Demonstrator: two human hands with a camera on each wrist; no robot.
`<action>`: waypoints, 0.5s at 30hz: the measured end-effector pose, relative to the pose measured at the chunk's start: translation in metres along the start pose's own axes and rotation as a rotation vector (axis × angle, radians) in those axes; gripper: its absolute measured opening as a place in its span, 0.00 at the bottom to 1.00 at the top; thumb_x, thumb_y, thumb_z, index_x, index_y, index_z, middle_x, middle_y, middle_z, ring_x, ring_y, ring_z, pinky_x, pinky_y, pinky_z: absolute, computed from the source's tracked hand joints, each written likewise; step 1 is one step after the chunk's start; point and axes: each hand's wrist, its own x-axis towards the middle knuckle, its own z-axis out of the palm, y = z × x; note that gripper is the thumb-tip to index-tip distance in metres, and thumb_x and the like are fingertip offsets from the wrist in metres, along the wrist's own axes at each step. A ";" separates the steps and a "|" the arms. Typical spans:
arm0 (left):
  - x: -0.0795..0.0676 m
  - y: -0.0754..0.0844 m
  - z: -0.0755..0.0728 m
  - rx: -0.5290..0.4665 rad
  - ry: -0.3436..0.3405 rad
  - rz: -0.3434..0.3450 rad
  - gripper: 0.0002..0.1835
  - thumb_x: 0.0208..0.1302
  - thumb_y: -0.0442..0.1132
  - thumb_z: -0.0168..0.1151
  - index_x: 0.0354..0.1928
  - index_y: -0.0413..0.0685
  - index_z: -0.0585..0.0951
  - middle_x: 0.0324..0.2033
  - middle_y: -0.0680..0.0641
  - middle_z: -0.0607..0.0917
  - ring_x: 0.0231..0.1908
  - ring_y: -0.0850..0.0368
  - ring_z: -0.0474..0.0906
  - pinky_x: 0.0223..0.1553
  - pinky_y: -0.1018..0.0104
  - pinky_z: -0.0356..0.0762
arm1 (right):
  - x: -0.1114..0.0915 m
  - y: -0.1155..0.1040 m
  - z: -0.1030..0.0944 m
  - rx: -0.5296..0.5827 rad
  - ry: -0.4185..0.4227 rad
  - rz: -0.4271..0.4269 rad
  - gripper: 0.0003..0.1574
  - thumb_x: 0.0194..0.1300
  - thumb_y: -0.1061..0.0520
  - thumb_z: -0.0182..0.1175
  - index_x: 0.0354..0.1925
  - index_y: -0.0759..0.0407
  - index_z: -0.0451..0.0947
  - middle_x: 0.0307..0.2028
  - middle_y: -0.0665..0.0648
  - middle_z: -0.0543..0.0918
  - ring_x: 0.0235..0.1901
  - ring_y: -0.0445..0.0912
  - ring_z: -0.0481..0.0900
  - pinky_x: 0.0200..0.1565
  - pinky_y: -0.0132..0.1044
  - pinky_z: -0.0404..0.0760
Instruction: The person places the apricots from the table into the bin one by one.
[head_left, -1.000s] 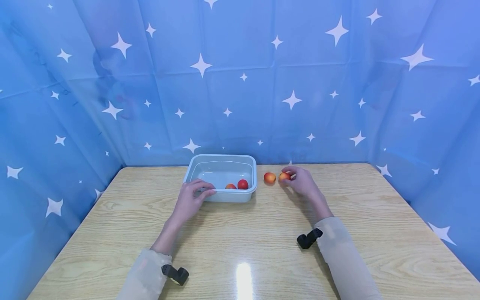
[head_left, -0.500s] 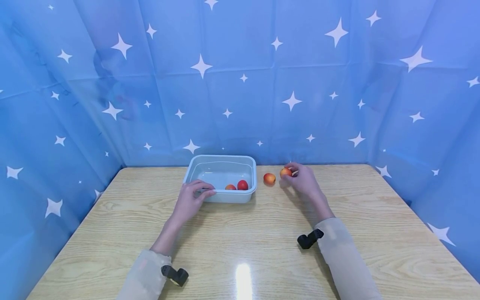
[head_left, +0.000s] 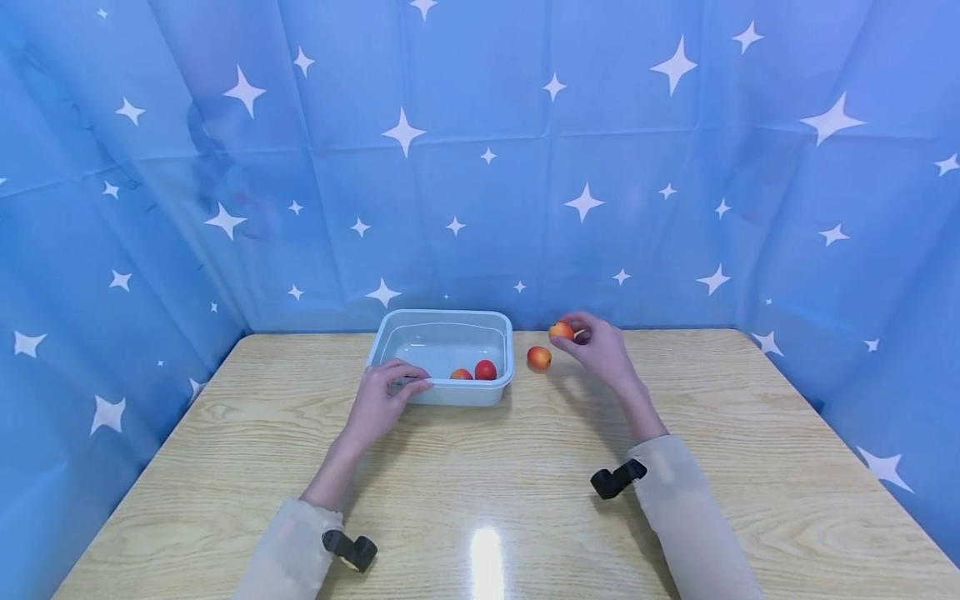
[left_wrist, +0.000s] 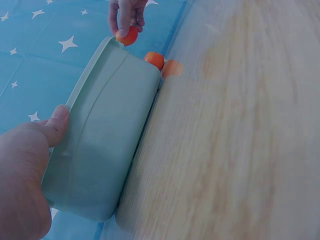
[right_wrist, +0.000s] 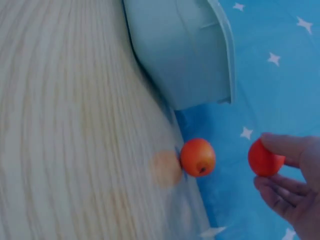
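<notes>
My right hand (head_left: 606, 357) pinches a small red-and-yellow apple (head_left: 561, 332) between thumb and fingers, raised above the table. In the right wrist view this held apple (right_wrist: 265, 159) is off the wood, with the thumb on its upper side. A second apple (head_left: 538, 358) rests on the table between that hand and a pale blue plastic tub (head_left: 457, 395). With thumb and fingers, my left hand (head_left: 377, 406) grips the tub's near rim at its left part. Inside the tub lie a red fruit (head_left: 485, 369) and an orange-red one (head_left: 461, 374), partly hidden by the front wall.
The wood-grain table (head_left: 480, 467) extends in front of and beside the tub. A blue curtain (head_left: 480, 208) with white stars hangs along its back edge and both sides. Each sleeve carries a black wrist camera (head_left: 619, 479).
My right hand has lifted the apple off the table and moved it slightly left, above and behind the other apple. The left hand and tub have stayed in place.
</notes>
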 end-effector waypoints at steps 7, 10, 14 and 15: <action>0.000 0.000 0.000 0.005 -0.001 -0.005 0.04 0.61 0.38 0.73 0.38 0.47 0.90 0.35 0.53 0.88 0.41 0.55 0.83 0.51 0.53 0.66 | 0.001 -0.014 0.003 0.038 0.021 -0.029 0.26 0.64 0.51 0.72 0.57 0.61 0.80 0.45 0.63 0.85 0.41 0.53 0.83 0.44 0.44 0.80; 0.000 0.000 0.000 0.005 0.000 -0.005 0.04 0.61 0.38 0.73 0.37 0.48 0.90 0.35 0.53 0.88 0.41 0.55 0.84 0.52 0.53 0.66 | 0.001 -0.018 0.004 0.051 0.027 -0.041 0.26 0.64 0.51 0.72 0.57 0.61 0.80 0.45 0.62 0.86 0.41 0.53 0.83 0.44 0.44 0.80; 0.000 0.000 0.000 0.003 0.001 -0.003 0.04 0.61 0.37 0.73 0.37 0.48 0.90 0.35 0.53 0.88 0.40 0.55 0.84 0.52 0.53 0.66 | 0.000 -0.025 0.005 0.067 0.023 -0.058 0.27 0.63 0.51 0.72 0.56 0.61 0.80 0.45 0.63 0.85 0.42 0.53 0.83 0.45 0.45 0.80; 0.000 0.001 0.000 0.002 0.001 -0.003 0.04 0.61 0.37 0.73 0.37 0.48 0.90 0.35 0.53 0.88 0.40 0.55 0.84 0.52 0.53 0.66 | 0.000 -0.027 0.005 0.069 0.020 -0.063 0.27 0.64 0.51 0.72 0.56 0.62 0.80 0.45 0.63 0.85 0.42 0.53 0.83 0.45 0.45 0.80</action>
